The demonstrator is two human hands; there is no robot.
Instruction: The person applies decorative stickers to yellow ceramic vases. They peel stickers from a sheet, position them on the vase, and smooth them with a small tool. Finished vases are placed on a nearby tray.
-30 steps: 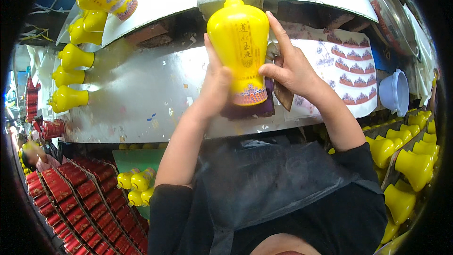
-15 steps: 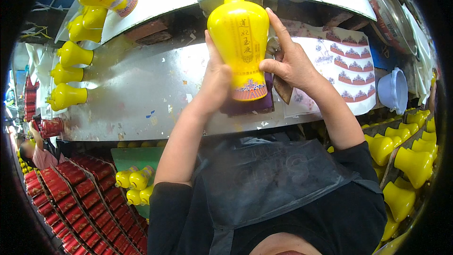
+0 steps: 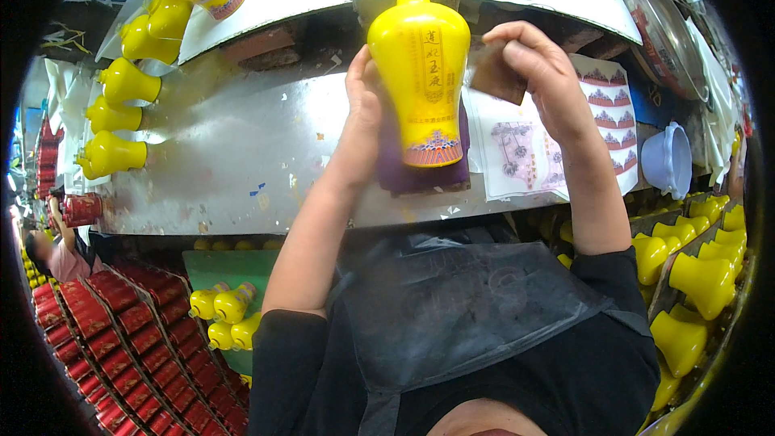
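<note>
A glossy yellow bottle (image 3: 418,73) lies on a purple-padded rest (image 3: 404,157), its clear neck pointing away from me. Dark lettering runs down its front, and a blue-and-red patterned band circles its base. My left hand (image 3: 363,101) curls against the bottle's left side; its fingertips are partly hidden behind it. To the right of the bottle, my right hand (image 3: 539,64) pinches a thin brown flat scraper (image 3: 498,77) between thumb and fingers. The scraper is apart from the bottle's surface.
Printed decal sheets (image 3: 601,125) lie right of the rest, beside a pale blue bucket (image 3: 666,160). Several yellow bottles (image 3: 113,153) line the table's left end. Racks of red items (image 3: 145,339) stand lower left, yellow bottles (image 3: 702,282) lower right. Another person (image 3: 69,254) is far left.
My right hand has left the bottle's right side and moved right, and it now holds the brown scraper. The bottle has settled lower onto the rest, with my left hand still against it.
</note>
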